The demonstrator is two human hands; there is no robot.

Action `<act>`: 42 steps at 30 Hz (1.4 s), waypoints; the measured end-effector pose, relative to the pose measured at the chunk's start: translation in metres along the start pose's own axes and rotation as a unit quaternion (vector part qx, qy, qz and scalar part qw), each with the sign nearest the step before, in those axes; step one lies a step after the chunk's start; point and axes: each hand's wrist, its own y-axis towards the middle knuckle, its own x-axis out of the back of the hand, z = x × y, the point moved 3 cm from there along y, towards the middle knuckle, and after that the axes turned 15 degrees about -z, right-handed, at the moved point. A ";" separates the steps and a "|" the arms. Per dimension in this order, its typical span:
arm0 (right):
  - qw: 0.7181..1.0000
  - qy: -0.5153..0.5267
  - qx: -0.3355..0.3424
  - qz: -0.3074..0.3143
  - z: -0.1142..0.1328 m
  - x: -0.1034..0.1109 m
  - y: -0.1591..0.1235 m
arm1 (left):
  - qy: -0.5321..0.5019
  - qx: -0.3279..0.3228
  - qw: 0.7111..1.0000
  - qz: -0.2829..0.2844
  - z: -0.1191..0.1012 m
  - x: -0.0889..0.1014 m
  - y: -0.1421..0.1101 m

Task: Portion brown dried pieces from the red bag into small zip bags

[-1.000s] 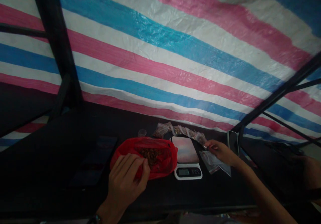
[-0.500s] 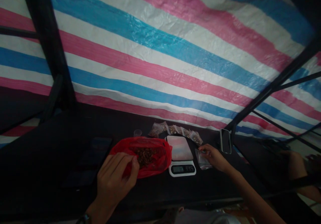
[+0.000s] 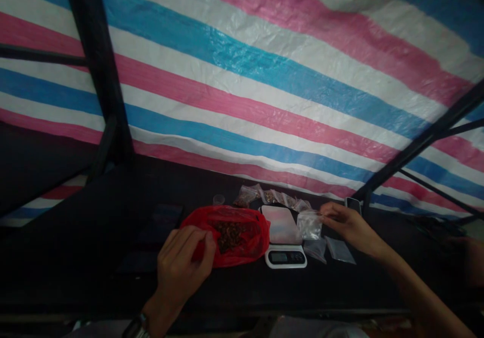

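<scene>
My left hand [image 3: 185,265] is closed at the near left rim of a red plastic bag [image 3: 259,232], thumb and fingers curled on its edge. Inside the bag lies a heap of small brown pieces [image 3: 229,234], too dim to name. My right hand [image 3: 346,224] pinches the upper corner of a clear plastic bag [image 3: 310,225], which hangs beside the scale. Between the hands stands a white digital scale [image 3: 282,225], its plate bare. Two more flat clear bags, one by the scale [image 3: 316,249] and another farther right [image 3: 340,250], lie below my right hand.
Several filled small bags [image 3: 270,196] line up behind the scale. A small clear cup [image 3: 218,200] stands behind the red bag. A phone [image 3: 353,205] leans by the right frame post. Striped sheeting [image 3: 242,91] hangs behind the black table [image 3: 227,292]. Another person's blurred arm [image 3: 474,260] shows at far right.
My right hand has lifted a clear bag up from the table, and loose bags now show beneath it. My left hand stays at the red bag. The whole view has shifted slightly.
</scene>
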 end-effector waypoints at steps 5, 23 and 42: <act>0.974 -0.042 0.164 0.149 0.091 -0.064 0.005 | -0.002 0.009 1.000 0.022 -0.004 -0.005 -0.003; 0.876 -0.210 0.282 0.331 0.115 -0.197 0.003 | 0.045 0.200 0.952 0.227 -0.003 -0.028 -0.016; 0.969 -0.144 0.170 0.105 0.089 -0.078 0.033 | 0.016 0.164 0.977 0.135 0.006 -0.018 -0.017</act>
